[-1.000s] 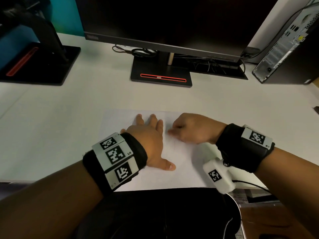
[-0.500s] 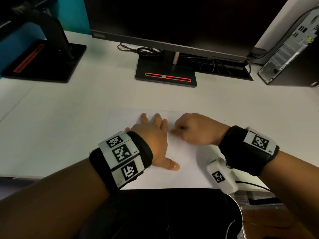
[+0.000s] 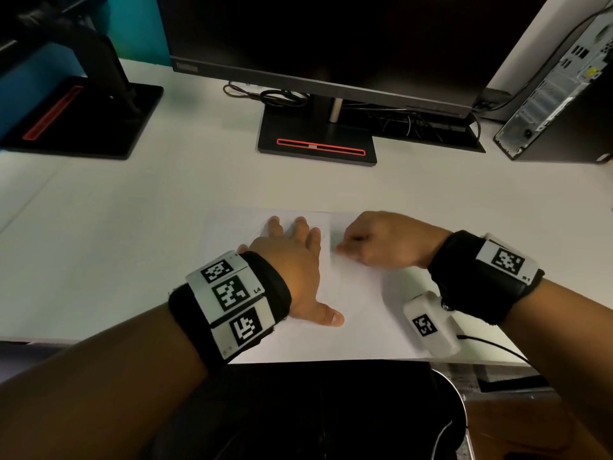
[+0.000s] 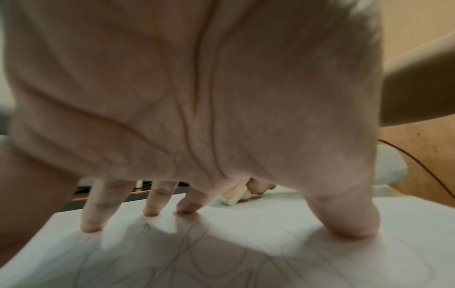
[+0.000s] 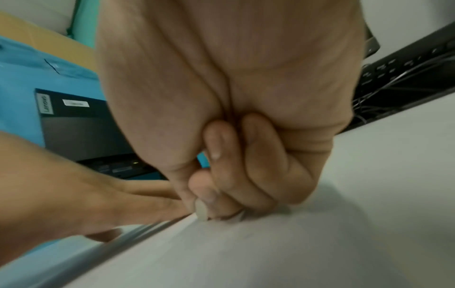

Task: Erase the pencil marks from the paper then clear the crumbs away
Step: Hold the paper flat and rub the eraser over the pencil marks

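A white sheet of paper [image 3: 358, 303] lies on the desk near its front edge, with faint pencil scribbles [image 4: 197, 259] on it. My left hand [image 3: 292, 260] lies flat on the sheet with straight, spread fingers [image 4: 93, 214] and holds it down. Just right of it, my right hand [image 3: 374, 244] is curled into a fist and pinches a small white eraser [image 4: 234, 196], whose end [image 5: 202, 211] touches the paper beside my left fingers. No crumbs can be made out.
A black monitor stand [image 3: 315, 137] with a red stripe is behind the paper, with cables beside it. A second stand [image 3: 83, 117] is at the far left and a computer tower [image 3: 557, 94] at the far right. A black chair seat [image 3: 298, 410] lies below the desk edge.
Both hands stay in place on the paper; my right hand with the eraser has shifted only slightly. The head view has tilted a little.
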`<state>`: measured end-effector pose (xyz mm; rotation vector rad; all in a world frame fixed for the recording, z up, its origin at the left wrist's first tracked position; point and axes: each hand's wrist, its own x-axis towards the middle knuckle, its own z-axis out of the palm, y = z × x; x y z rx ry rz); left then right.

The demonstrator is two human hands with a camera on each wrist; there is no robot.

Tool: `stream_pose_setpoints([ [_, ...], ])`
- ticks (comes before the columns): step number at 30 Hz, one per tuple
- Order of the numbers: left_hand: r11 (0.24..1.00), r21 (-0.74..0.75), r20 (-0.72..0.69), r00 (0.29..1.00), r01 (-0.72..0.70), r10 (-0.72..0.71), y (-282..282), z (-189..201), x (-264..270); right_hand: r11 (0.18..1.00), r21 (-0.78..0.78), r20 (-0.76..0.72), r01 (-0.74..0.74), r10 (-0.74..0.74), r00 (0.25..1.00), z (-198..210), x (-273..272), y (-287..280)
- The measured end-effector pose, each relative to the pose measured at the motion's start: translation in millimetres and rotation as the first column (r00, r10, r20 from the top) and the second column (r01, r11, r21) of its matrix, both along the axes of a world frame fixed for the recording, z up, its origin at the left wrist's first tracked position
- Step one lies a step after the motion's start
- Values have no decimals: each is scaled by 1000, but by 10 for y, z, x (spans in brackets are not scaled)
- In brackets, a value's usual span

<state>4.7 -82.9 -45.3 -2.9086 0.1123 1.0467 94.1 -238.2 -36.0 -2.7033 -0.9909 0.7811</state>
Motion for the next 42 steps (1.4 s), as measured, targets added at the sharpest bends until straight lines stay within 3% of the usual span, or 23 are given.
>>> stream_pose_setpoints([
  [3, 1000, 1, -3, 1000, -1, 1, 1, -2, 2, 1000, 2, 40, -30, 30, 999, -33, -53, 17],
  [6, 1000, 10, 4, 1000, 4, -4, -9, -10, 12, 995, -24, -44, -100, 99, 994, -21, -167, 30],
  [10, 1000, 20, 0, 1000, 8, -8, -13, 6, 8, 1000, 14, 48, 7, -8, 999, -25, 24, -5],
  [12, 1000, 20, 3, 1000, 8, -8, -11, 6, 7, 999, 29, 65, -14, 12, 998, -52, -8, 2],
  [16, 1000, 22, 9, 1000, 10, -10, -5, -11, 7, 995, -17, -73, -102, 101, 992, -35, -125, 4],
  [20, 1000, 25, 13, 1000, 12, -12, 1, 6, -2, 1000, 14, 63, -15, 14, 998, -29, 40, -3],
  [22, 999, 28, 16, 1000, 15, -15, 4, 7, -3, 998, 33, 94, -52, 49, 994, -53, -14, 27],
  [25, 999, 37, 21, 1000, 16, -17, 5, -4, -4, 990, -3, -11, -143, 143, 990, -42, -140, 36],
  [27, 999, 48, 27, 999, 22, -23, 5, 7, -10, 990, -43, -49, -131, 129, 990, 14, -103, 8],
  [30, 997, 68, 36, 999, 37, -40, 1, 30, -19, 997, -14, 29, -74, 74, 997, 29, -1, -24],
  [32, 996, 78, 40, 998, 42, -45, 1, 32, -23, 994, 19, 61, -112, 111, 992, -21, -70, -18],
  [36, 994, 97, 41, 997, 54, -59, -11, 42, -14, 986, -30, -56, -167, 165, 985, 3, -179, -69],
  [39, 993, 103, 36, 997, 58, -62, -20, 62, -15, 995, -6, 25, -100, 100, 995, 30, -91, -108],
  [42, 992, 105, 42, 997, 63, -68, -11, 58, -22, 981, 26, -5, -192, 192, 981, -24, -213, -91],
])
